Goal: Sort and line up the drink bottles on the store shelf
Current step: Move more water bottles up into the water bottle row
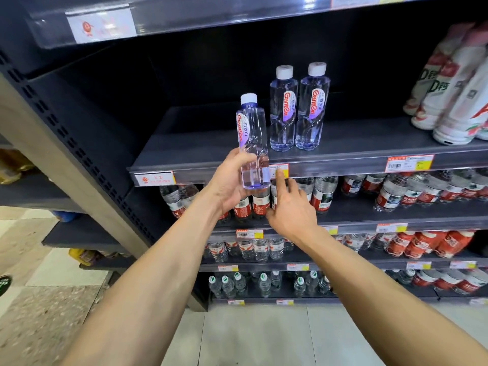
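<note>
My left hand grips the lower part of a clear purple-tinted water bottle with a white cap, held upright in front of the dark shelf's front edge. Two matching bottles stand side by side on that shelf, one on the left and one on the right, a little behind and right of the held one. My right hand is below and right of the held bottle, fingers spread, index finger pointing up at the yellow price tag; it holds nothing.
White-and-red drink bottles lean at the shelf's right end. Lower shelves hold rows of red-labelled water bottles, clear bottles and green-capped ones. A shelf board hangs overhead; the shelf's side panel is at left.
</note>
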